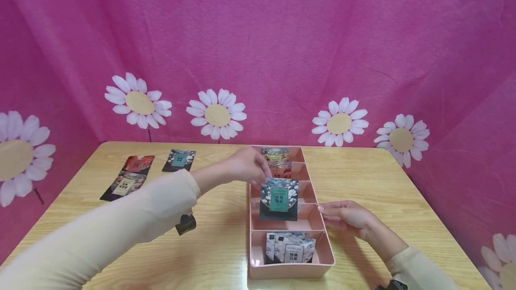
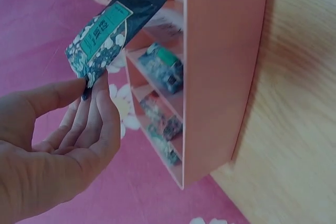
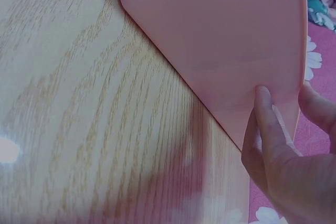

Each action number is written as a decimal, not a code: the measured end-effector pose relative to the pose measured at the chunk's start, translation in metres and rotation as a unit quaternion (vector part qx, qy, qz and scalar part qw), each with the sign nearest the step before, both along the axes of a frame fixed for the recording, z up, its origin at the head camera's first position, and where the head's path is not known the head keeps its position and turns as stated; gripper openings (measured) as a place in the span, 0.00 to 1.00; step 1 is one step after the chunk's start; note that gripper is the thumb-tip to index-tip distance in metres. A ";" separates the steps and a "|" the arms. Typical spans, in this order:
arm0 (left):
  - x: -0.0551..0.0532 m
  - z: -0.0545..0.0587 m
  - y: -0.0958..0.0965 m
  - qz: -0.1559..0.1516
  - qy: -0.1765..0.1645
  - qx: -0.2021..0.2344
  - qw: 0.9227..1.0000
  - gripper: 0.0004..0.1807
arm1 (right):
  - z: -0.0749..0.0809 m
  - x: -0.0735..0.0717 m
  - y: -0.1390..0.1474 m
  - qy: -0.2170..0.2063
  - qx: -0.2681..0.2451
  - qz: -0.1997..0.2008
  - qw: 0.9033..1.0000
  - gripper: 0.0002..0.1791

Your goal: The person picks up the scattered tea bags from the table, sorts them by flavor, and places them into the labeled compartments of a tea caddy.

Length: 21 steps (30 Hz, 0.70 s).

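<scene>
Cream sleeve [image 1: 109,232] foremost; flat, square sachet [image 1: 279,199] hangs below left fingers [image 2: 107,116] pinching its corner, above smooth pink box [image 1: 288,272] on wood-grained surface [image 1: 213,249]; right fingers [image 3: 270,124] grip the box's rim.

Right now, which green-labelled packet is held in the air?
The packet pinched by the left hand, above the pink box; a second packet lies on the table, a third inside the box.

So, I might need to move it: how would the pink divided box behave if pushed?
The pink box will likely resist tipping, since it is long, low and sits flat. It is probably fairly stiff: its side shows no obvious dent where the right hand touches it. It may slide, as the tabletop looks smooth and glossy.
</scene>
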State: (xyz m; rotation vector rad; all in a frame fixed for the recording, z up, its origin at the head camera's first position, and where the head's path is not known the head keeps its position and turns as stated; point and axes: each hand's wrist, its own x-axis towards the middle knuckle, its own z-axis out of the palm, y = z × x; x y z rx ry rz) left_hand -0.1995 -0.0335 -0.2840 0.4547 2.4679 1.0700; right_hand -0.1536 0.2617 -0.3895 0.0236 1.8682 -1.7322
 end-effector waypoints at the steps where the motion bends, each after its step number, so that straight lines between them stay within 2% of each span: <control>1: 0.001 -0.002 0.002 0.001 0.002 0.000 1.000 0.03 | 0.000 0.000 0.000 -0.001 0.000 -0.001 1.000 0.22; 7: 0.006 -0.016 0.014 -0.003 0.022 -0.018 1.000 0.03 | -0.001 0.000 0.000 0.001 -0.012 0.001 1.000 0.21; 16: 0.019 -0.029 0.028 -0.015 0.013 -0.034 0.999 0.03 | -0.003 0.000 0.001 0.007 -0.021 0.005 1.000 0.22; 21: 0.026 -0.035 0.033 -0.019 0.022 -0.046 0.999 0.04 | -0.004 -0.001 0.002 0.011 -0.022 0.007 1.000 0.21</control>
